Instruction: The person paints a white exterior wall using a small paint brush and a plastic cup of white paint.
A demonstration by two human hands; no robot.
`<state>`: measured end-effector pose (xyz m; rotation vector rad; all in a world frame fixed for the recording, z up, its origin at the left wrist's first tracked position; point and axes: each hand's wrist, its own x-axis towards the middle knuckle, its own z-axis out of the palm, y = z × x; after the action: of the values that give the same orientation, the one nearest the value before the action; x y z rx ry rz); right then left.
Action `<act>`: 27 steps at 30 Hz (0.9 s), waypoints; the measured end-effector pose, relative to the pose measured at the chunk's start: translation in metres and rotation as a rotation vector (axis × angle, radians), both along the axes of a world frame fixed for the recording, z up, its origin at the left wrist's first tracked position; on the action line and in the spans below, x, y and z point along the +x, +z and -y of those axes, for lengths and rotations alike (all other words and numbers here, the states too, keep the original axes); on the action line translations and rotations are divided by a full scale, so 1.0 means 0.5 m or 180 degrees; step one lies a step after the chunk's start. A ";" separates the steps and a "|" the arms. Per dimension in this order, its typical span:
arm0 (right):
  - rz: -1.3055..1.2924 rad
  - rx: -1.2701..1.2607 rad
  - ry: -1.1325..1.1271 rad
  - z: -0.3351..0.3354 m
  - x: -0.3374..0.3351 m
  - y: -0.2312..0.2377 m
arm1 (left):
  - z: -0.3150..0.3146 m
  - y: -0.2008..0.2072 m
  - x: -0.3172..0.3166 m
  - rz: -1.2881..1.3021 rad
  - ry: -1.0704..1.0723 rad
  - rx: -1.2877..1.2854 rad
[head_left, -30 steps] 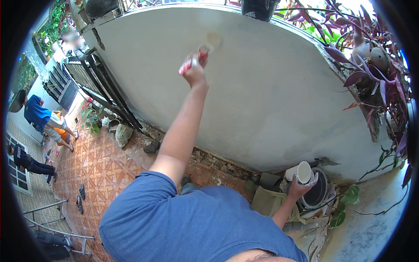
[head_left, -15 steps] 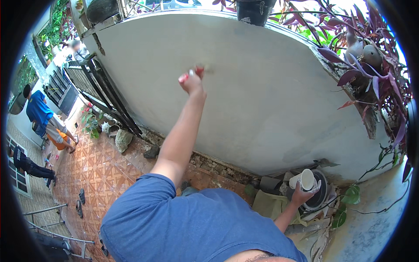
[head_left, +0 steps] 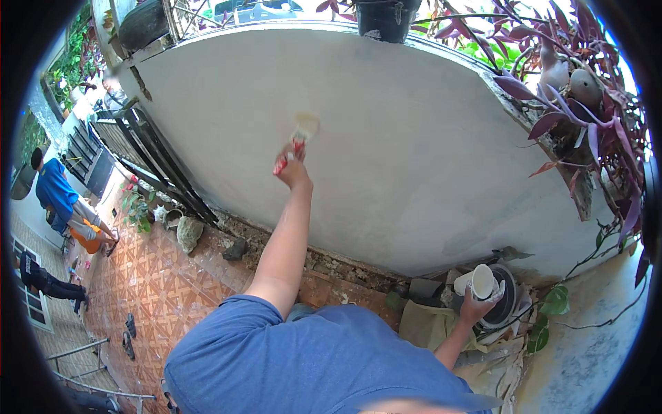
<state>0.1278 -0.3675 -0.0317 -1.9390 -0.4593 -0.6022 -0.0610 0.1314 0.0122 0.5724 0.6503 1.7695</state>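
Observation:
My left hand (head_left: pixel 295 171) is closed around the red handle of a paintbrush (head_left: pixel 299 141). The brush's wide, pale bristles point upward at the face of the whitish wall (head_left: pixel 386 165); whether they press on it I cannot tell. Low on the right, my right hand (head_left: pixel 476 305) grips a white cup (head_left: pixel 483 281) with its mouth tilted toward me. White smears mark the fingers of that hand. Just behind the cup is a dark round bucket (head_left: pixel 509 297) with a grey rim.
Purple-leaved plants (head_left: pixel 586 103) hang over the wall's right end, and a black pot (head_left: pixel 387 21) stands on its top. A black metal gate (head_left: pixel 148 152), a rough stone (head_left: pixel 189 234) and two people (head_left: pixel 58 190) are on the left. Sandals (head_left: pixel 128 337) lie on the tiles.
My left hand has moved down and slightly left, and the brush's bristles now point up instead of sideways. The cup stays in my right hand near the bucket.

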 end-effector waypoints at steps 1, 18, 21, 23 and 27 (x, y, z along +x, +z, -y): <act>-0.0007 -0.0003 -0.0019 0.003 -0.004 0.005 | 0.010 -0.052 -0.004 -0.0198 0.0078 -0.0049; -0.0112 0.0105 0.0114 0.006 -0.017 0.010 | 0.068 0.463 -0.007 0.0695 -0.0272 0.0888; -0.0035 -0.0005 0.0087 0.010 -0.019 -0.003 | 0.031 0.308 0.041 0.0735 -0.0636 0.0531; -0.0053 -0.0004 0.0053 0.014 -0.024 -0.007 | 0.055 0.188 0.055 0.0569 -0.0473 0.0011; -0.0143 0.0086 0.0016 0.040 -0.030 -0.018 | 0.127 0.036 0.040 0.0296 -0.0430 -0.0289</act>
<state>0.1129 -0.3874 -0.0409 -1.9214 -0.4256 -0.5578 -0.0410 0.0680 0.0304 0.4587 0.6101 1.6217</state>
